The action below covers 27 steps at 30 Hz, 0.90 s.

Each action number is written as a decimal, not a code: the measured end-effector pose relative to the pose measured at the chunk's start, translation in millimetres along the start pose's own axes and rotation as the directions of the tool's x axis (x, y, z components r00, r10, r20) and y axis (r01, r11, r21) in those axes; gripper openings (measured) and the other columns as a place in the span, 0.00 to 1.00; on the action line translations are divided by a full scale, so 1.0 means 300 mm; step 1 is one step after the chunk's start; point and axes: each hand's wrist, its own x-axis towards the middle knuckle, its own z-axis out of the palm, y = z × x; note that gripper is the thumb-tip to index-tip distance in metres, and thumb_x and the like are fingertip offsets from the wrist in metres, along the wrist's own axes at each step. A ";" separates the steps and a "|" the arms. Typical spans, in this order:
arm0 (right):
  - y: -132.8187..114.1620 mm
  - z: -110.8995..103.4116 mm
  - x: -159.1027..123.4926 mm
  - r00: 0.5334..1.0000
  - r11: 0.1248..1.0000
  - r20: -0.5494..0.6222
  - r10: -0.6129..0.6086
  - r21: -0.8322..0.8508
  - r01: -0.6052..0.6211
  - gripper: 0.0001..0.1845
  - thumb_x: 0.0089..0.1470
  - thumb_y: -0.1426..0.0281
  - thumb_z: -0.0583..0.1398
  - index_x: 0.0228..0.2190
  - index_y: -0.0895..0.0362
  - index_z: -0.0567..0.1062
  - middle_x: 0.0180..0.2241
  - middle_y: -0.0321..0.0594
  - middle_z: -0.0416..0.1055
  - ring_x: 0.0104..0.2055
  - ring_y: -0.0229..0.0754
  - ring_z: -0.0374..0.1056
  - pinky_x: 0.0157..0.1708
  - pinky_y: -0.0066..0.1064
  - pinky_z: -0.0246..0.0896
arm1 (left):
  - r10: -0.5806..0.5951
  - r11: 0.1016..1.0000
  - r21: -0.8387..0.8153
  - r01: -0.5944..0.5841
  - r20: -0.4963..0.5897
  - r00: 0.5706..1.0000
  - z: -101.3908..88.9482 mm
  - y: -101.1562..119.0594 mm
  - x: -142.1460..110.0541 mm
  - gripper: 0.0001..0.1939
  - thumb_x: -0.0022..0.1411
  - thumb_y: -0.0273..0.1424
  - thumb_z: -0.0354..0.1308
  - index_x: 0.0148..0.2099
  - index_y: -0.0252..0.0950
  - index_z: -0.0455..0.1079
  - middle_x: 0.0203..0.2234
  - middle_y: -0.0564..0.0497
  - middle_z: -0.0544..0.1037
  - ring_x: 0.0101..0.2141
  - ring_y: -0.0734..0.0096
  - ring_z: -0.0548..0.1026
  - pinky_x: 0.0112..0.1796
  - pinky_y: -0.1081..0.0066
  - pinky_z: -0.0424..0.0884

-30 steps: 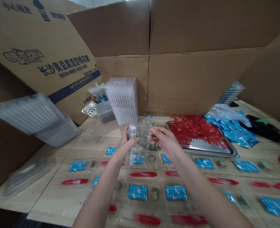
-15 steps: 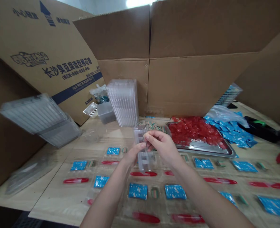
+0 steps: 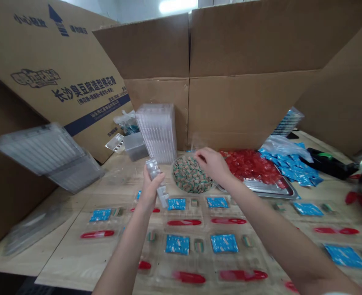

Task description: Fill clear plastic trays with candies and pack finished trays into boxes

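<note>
My left hand [image 3: 151, 186] is wrapped round a few nested clear plastic trays [image 3: 157, 180], held upright above the table. My right hand [image 3: 211, 163] is pinched over the right rim of a round bowl [image 3: 174, 180] full of small striped wrapped pieces [image 3: 191, 174]. Beyond its fingertips shows the faint see-through outline of a clear plastic tray [image 3: 196, 141], blurred. Below both hands lie rows of clear trays, each with a blue packet [image 3: 177, 244], a red plastic spoon-like piece [image 3: 184, 222] and a small striped piece [image 3: 198, 245].
A metal tray [image 3: 287, 189] heaped with red wrapped pieces [image 3: 251, 166] stands right of the bowl, beside a pile of blue packets [image 3: 300, 166]. Stacks of clear trays [image 3: 157, 131] stand at the back and left [image 3: 50, 149]. Large cardboard boxes [image 3: 230, 106] wall the table's far side.
My hands have parted: the left moved left with the nested trays, the right moved up and away over the bowl. The bowl's contents are now uncovered.
</note>
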 end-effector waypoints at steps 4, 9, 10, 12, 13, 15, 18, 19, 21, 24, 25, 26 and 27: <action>0.021 0.102 -0.049 0.993 0.995 0.072 0.090 0.027 -0.092 0.07 0.49 0.73 0.56 0.30 0.58 0.74 0.34 0.45 0.71 0.38 0.44 0.65 0.41 0.35 0.56 | -0.060 0.996 0.064 0.057 0.054 0.997 -0.003 -0.036 -0.039 0.45 0.44 0.40 0.65 0.61 0.43 0.48 0.47 0.47 0.66 0.44 0.65 0.68 0.44 0.68 0.63; -0.098 0.171 -0.177 0.928 0.635 0.270 0.255 0.678 -0.371 0.11 0.48 0.60 0.58 0.27 0.56 0.73 0.24 0.34 0.69 0.28 0.36 0.64 0.29 0.28 0.59 | -0.149 0.969 0.219 0.109 0.173 0.974 0.055 -0.051 -0.069 0.55 0.42 0.38 0.67 0.65 0.41 0.37 0.52 0.42 0.63 0.47 0.60 0.68 0.48 0.63 0.62; -0.117 0.169 -0.188 0.912 0.538 0.300 0.280 0.738 -0.408 0.11 0.45 0.60 0.60 0.26 0.56 0.73 0.23 0.33 0.68 0.27 0.35 0.63 0.29 0.27 0.58 | -0.166 0.967 0.225 0.121 0.194 0.967 0.067 -0.048 -0.070 0.54 0.44 0.38 0.67 0.65 0.40 0.36 0.52 0.42 0.62 0.48 0.60 0.67 0.48 0.63 0.62; -0.137 0.155 -0.194 0.869 0.367 0.362 0.338 0.799 -0.476 0.12 0.40 0.61 0.64 0.24 0.57 0.73 0.22 0.32 0.68 0.26 0.34 0.63 0.29 0.26 0.58 | -0.181 0.967 0.217 0.131 0.226 0.957 0.084 -0.039 -0.070 0.54 0.45 0.39 0.66 0.65 0.40 0.36 0.53 0.41 0.62 0.49 0.60 0.67 0.49 0.62 0.61; -0.138 0.147 -0.191 0.842 0.294 0.406 0.355 0.806 -0.513 0.13 0.39 0.61 0.65 0.24 0.57 0.74 0.23 0.33 0.69 0.26 0.34 0.63 0.29 0.26 0.58 | -0.185 0.968 0.213 0.134 0.244 0.952 0.089 -0.036 -0.068 0.54 0.45 0.39 0.66 0.65 0.39 0.36 0.53 0.41 0.62 0.49 0.59 0.66 0.50 0.62 0.61; -0.132 0.131 -0.180 0.801 0.207 0.483 0.354 0.794 -0.571 0.15 0.36 0.60 0.66 0.23 0.58 0.74 0.23 0.34 0.70 0.26 0.34 0.64 0.29 0.26 0.59 | -0.191 0.970 0.201 0.139 0.271 0.943 0.092 -0.032 -0.063 0.55 0.44 0.38 0.67 0.65 0.38 0.36 0.53 0.40 0.63 0.50 0.58 0.65 0.50 0.62 0.60; -0.123 0.119 -0.164 0.798 0.210 0.497 0.341 0.787 -0.580 0.16 0.34 0.59 0.67 0.22 0.58 0.74 0.22 0.34 0.69 0.25 0.33 0.63 0.28 0.26 0.59 | -0.201 0.971 0.187 0.147 0.311 0.929 0.082 -0.029 -0.052 0.53 0.46 0.38 0.66 0.65 0.39 0.37 0.53 0.42 0.63 0.51 0.59 0.65 0.51 0.63 0.60; -0.124 0.118 -0.159 0.805 0.220 0.490 0.335 0.790 -0.572 0.17 0.34 0.59 0.67 0.21 0.59 0.73 0.22 0.33 0.69 0.25 0.33 0.63 0.27 0.25 0.59 | -0.196 0.972 0.188 0.142 0.308 0.931 0.078 -0.028 -0.048 0.52 0.46 0.38 0.65 0.65 0.40 0.37 0.53 0.42 0.63 0.51 0.59 0.65 0.51 0.63 0.60; -0.130 0.120 -0.151 0.812 0.220 0.490 0.318 0.795 -0.566 0.17 0.34 0.58 0.67 0.21 0.59 0.72 0.21 0.33 0.68 0.24 0.32 0.63 0.26 0.25 0.59 | -0.170 0.974 0.195 0.117 0.282 0.944 0.069 -0.021 -0.041 0.51 0.46 0.37 0.65 0.65 0.41 0.38 0.53 0.43 0.62 0.51 0.59 0.65 0.51 0.63 0.61; -0.147 0.129 -0.143 0.815 0.205 0.502 0.289 0.799 -0.565 0.18 0.35 0.58 0.67 0.22 0.59 0.73 0.22 0.33 0.68 0.24 0.32 0.63 0.26 0.25 0.60 | -0.149 0.979 0.176 0.101 0.291 0.945 0.063 -0.010 -0.037 0.51 0.46 0.36 0.65 0.65 0.41 0.39 0.53 0.44 0.62 0.51 0.59 0.64 0.51 0.63 0.61; -0.152 0.133 -0.141 0.818 0.210 0.500 0.283 0.800 -0.562 0.17 0.35 0.58 0.67 0.22 0.59 0.73 0.22 0.33 0.68 0.24 0.32 0.63 0.26 0.25 0.60 | -0.153 0.981 0.159 0.107 0.312 0.938 0.063 -0.007 -0.037 0.50 0.47 0.36 0.65 0.65 0.41 0.39 0.53 0.44 0.63 0.51 0.59 0.65 0.50 0.63 0.61; -0.155 0.138 -0.139 0.821 0.221 0.497 0.280 0.799 -0.559 0.17 0.35 0.58 0.67 0.22 0.59 0.73 0.22 0.33 0.68 0.24 0.32 0.63 0.25 0.24 0.60 | -0.158 0.983 0.144 0.116 0.330 0.931 0.061 -0.007 -0.036 0.49 0.48 0.36 0.64 0.65 0.41 0.40 0.52 0.44 0.63 0.50 0.59 0.65 0.50 0.63 0.61; -0.155 0.142 -0.136 0.823 0.232 0.495 0.278 0.797 -0.557 0.17 0.35 0.58 0.67 0.22 0.59 0.73 0.22 0.33 0.68 0.24 0.32 0.63 0.25 0.24 0.60 | -0.162 0.984 0.132 0.124 0.337 0.927 0.059 -0.007 -0.034 0.48 0.48 0.35 0.64 0.65 0.41 0.40 0.51 0.44 0.65 0.50 0.60 0.66 0.50 0.63 0.61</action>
